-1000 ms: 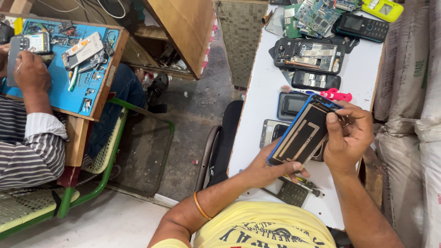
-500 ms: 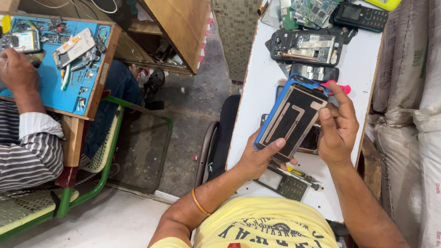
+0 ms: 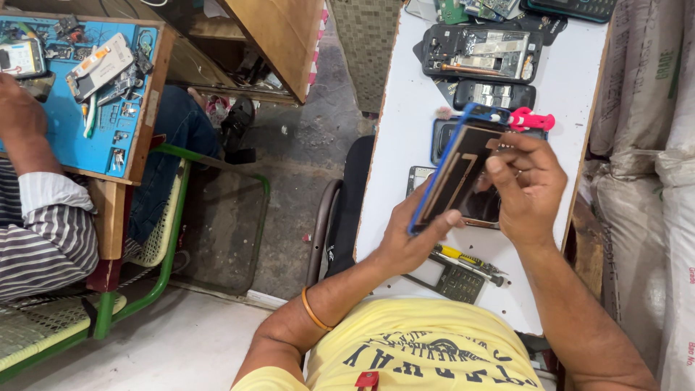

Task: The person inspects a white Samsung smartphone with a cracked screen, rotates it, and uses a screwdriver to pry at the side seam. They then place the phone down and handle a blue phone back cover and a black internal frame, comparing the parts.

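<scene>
I hold an opened phone body with a blue frame (image 3: 457,168) above the white table (image 3: 572,87), tilted on its edge. My left hand (image 3: 409,235) grips its lower end, thumb across the dark inner face. My right hand (image 3: 527,187) sits on the phone's right side, fingertips pressing on the inside near the top. A pink tool (image 3: 532,119) lies on the table just beyond the phone's top end.
Opened phone shells (image 3: 483,52) and circuit boards lie at the table's far end. A yellow-handled screwdriver (image 3: 467,259) and a keypad part (image 3: 456,281) lie near me. Sacks (image 3: 651,145) stand at the right. Left, another person's hand (image 3: 22,116) works at a blue mat (image 3: 72,145).
I have tilted the phone more onto its edge and brought it closer. My right hand's fingers have shifted onto its inner face. The other person's hand stays at the blue mat.
</scene>
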